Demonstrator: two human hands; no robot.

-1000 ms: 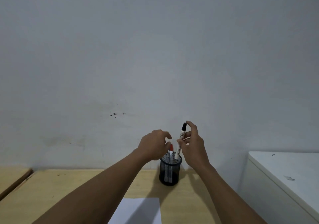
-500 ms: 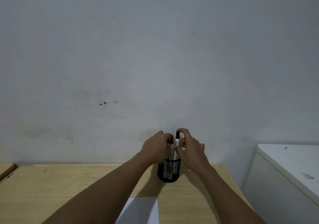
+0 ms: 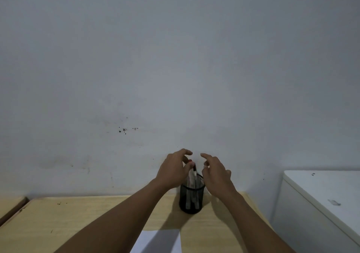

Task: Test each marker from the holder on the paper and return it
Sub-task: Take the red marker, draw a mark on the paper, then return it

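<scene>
- Markers (image 3: 191,192) are all standing in the holder (image 3: 191,200) at the back of the desk (image 3: 97,217).
- Left hand (image 3: 173,171) is pinching the red-capped marker (image 3: 192,171) at its top, looks like the next one to test.
- Right hand (image 3: 216,171) hovers just beside, fingers spread, holding nothing.
- Paper (image 3: 157,241) sits at the near edge; can't tell how many are already tested.

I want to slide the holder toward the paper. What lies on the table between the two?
Nothing: the head view shows only bare, shadowed wood between the mesh holder and paper.
</scene>
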